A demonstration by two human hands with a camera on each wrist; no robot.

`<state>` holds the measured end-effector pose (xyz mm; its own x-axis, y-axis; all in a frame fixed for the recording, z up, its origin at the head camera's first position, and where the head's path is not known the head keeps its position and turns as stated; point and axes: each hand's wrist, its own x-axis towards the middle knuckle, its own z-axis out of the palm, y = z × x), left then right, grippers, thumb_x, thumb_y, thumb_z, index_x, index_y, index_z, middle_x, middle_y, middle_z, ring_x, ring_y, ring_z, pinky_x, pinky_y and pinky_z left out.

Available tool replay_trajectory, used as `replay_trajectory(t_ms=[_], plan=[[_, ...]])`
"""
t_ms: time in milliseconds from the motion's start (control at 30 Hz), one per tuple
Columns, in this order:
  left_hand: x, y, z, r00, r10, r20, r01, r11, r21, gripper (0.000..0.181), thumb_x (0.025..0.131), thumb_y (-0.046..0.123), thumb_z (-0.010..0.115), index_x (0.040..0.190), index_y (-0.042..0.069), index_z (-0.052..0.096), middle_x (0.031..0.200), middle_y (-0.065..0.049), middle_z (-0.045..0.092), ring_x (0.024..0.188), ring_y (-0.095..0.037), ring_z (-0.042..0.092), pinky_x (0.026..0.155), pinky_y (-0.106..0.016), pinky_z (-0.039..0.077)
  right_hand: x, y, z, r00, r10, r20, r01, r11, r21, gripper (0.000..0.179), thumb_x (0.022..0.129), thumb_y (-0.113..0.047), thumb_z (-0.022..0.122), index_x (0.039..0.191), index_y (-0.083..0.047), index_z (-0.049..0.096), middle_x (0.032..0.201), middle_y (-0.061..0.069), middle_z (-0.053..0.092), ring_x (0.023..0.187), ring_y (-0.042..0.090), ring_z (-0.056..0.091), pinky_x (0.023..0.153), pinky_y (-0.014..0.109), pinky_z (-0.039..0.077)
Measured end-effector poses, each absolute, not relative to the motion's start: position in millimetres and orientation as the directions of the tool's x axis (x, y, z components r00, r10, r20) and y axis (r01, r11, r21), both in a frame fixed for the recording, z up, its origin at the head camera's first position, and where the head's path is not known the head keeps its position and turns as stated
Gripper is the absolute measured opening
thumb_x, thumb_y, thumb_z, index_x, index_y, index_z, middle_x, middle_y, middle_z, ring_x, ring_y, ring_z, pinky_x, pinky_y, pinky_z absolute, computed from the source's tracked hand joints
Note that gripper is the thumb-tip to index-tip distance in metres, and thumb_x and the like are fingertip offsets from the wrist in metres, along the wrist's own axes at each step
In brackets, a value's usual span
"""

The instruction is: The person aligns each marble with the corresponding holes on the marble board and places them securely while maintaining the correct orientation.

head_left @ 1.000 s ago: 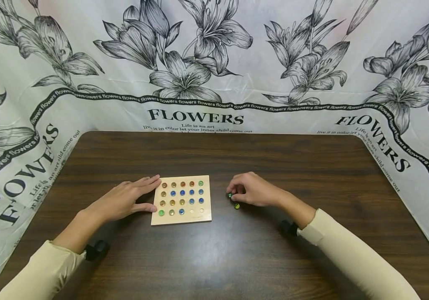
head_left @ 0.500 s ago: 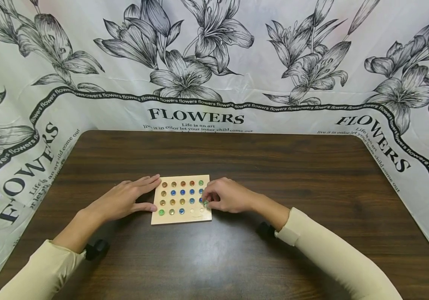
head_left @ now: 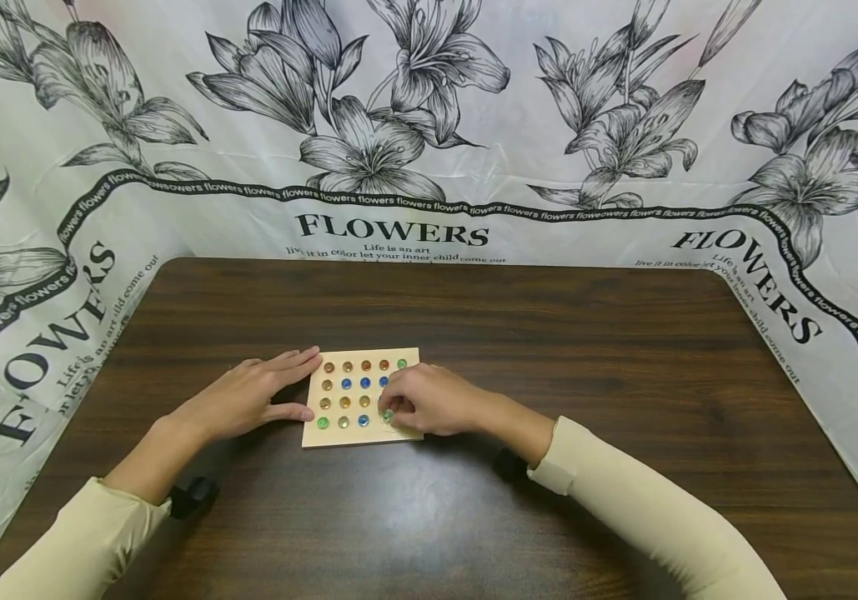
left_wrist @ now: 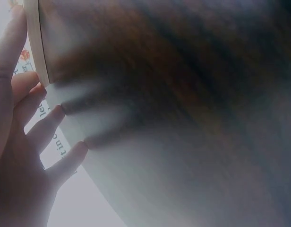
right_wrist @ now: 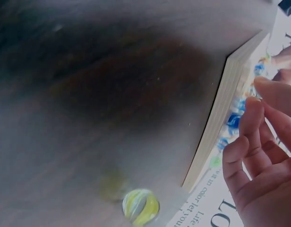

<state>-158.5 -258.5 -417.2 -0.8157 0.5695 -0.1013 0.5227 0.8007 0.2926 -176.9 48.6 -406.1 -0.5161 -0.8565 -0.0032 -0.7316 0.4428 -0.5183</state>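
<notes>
A pale wooden board [head_left: 346, 437] lies on the table with rows of coloured marbles in its hollows, among them a blue marble [head_left: 363, 421] and amber ones. My left hand [head_left: 244, 400] rests against the board's left side, thumb and fingers stretched out along the edge. Over the front row, right of that blue marble, my right hand [head_left: 432, 400] pinches a green marble [head_left: 387, 414] between thumb and fingers. The right hand covers the board's right part. On the tabletop beside the board sits a yellow-and-white marble [right_wrist: 141, 207], hidden from the head view by the right arm.
The dark wood-grain table [head_left: 429, 517] spreads around the board on all sides. Behind it hangs a white cloth [head_left: 586, 237] printed with flowers and lettering. Black wrist cameras, such as the left one [head_left: 194, 498], hang under both forearms.
My right hand has moved left from the marbles on the table to the board's front row, carrying the green marble. The left hand has stayed at the board's edge.
</notes>
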Motion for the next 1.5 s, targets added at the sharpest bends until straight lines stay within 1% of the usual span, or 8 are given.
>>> replay_trajectory(t_ms=[300, 600, 733, 867, 967, 1167, 1267, 1500], plan=[[-158, -260, -417, -0.810, 0.580, -0.089, 0.533, 0.791, 0.299, 0.082, 0.092, 0.060, 0.059, 0.153, 0.009, 0.039, 0.159, -0.010, 0.034, 0.143, -0.036, 0.037, 0.101, -0.066, 0.037, -175, 42, -408, -0.520, -0.854, -0.006, -0.748, 0.458, -0.480, 0.012, 0.089, -0.012, 0.072, 0.100, -0.016, 0.078, 0.088, -0.009, 0.066, 0.078, 0.004, 0.058, 0.073, 0.020, 0.047], [-158, -259, -416, -0.811, 0.579, -0.088, 0.530, 0.790, 0.307, 0.082, 0.092, 0.059, 0.060, 0.153, 0.009, 0.039, 0.159, -0.010, 0.035, 0.143, -0.035, 0.037, 0.102, -0.066, 0.037, -173, 40, -409, -0.517, -0.856, 0.001, -0.751, 0.453, -0.481, 0.013, 0.089, -0.011, 0.073, 0.101, -0.014, 0.078, 0.092, -0.006, 0.070, 0.081, 0.006, 0.061, 0.072, 0.020, 0.048], [-158, -259, -417, -0.812, 0.576, -0.091, 0.529, 0.793, 0.301, 0.082, 0.092, 0.059, 0.060, 0.153, 0.008, 0.040, 0.159, -0.010, 0.035, 0.143, -0.035, 0.037, 0.102, -0.065, 0.037, -174, 46, -406, -0.526, -0.851, 0.019, -0.745, 0.450, -0.493, 0.015, 0.090, -0.011, 0.072, 0.103, -0.013, 0.077, 0.095, -0.006, 0.070, 0.084, 0.007, 0.062, 0.076, 0.021, 0.049], [-158, -258, -417, -0.811, 0.578, -0.093, 0.532, 0.794, 0.295, 0.081, 0.092, 0.059, 0.061, 0.153, 0.008, 0.040, 0.159, -0.010, 0.035, 0.143, -0.035, 0.037, 0.102, -0.065, 0.037, -179, 62, -401, -0.560, -0.827, 0.049, -0.723, 0.459, -0.517, 0.017, 0.090, -0.010, 0.071, 0.106, -0.011, 0.077, 0.098, -0.003, 0.070, 0.077, 0.007, 0.061, 0.073, 0.023, 0.050], [-158, -257, -416, -0.811, 0.579, -0.091, 0.533, 0.793, 0.296, 0.081, 0.092, 0.058, 0.061, 0.153, 0.008, 0.040, 0.159, -0.010, 0.035, 0.143, -0.035, 0.037, 0.102, -0.065, 0.037, -185, 80, -399, -0.591, -0.805, 0.060, -0.694, 0.469, -0.546, 0.016, 0.090, -0.010, 0.072, 0.106, -0.009, 0.076, 0.094, -0.003, 0.068, 0.067, 0.007, 0.056, 0.064, 0.023, 0.047], [-157, -259, -415, -0.808, 0.582, -0.090, 0.534, 0.789, 0.302, 0.081, 0.093, 0.058, 0.060, 0.153, 0.008, 0.039, 0.159, -0.011, 0.034, 0.143, -0.035, 0.036, 0.101, -0.068, 0.036, -192, 121, -402, -0.649, -0.760, 0.020, -0.611, 0.506, -0.609, 0.017, 0.091, -0.008, 0.071, 0.107, -0.009, 0.075, 0.096, -0.003, 0.067, 0.061, 0.005, 0.051, 0.059, 0.023, 0.045], [-157, -259, -415, -0.805, 0.587, -0.084, 0.539, 0.784, 0.307, 0.081, 0.093, 0.058, 0.060, 0.153, 0.008, 0.039, 0.159, -0.011, 0.035, 0.143, -0.035, 0.037, 0.101, -0.068, 0.036, -192, 137, -406, -0.655, -0.756, 0.003, -0.589, 0.508, -0.628, 0.018, 0.091, -0.008, 0.072, 0.109, -0.009, 0.075, 0.100, 0.000, 0.069, 0.062, 0.005, 0.051, 0.059, 0.024, 0.047], [-158, -259, -415, -0.793, 0.606, -0.061, 0.563, 0.767, 0.308, 0.080, 0.093, 0.055, 0.062, 0.153, 0.007, 0.040, 0.158, -0.011, 0.035, 0.142, -0.036, 0.037, 0.103, -0.062, 0.038, -187, 158, -412, -0.624, -0.780, -0.048, -0.575, 0.499, -0.648, 0.023, 0.089, -0.010, 0.075, 0.112, -0.010, 0.074, 0.102, 0.000, 0.068, 0.064, 0.005, 0.052, 0.060, 0.023, 0.047]])
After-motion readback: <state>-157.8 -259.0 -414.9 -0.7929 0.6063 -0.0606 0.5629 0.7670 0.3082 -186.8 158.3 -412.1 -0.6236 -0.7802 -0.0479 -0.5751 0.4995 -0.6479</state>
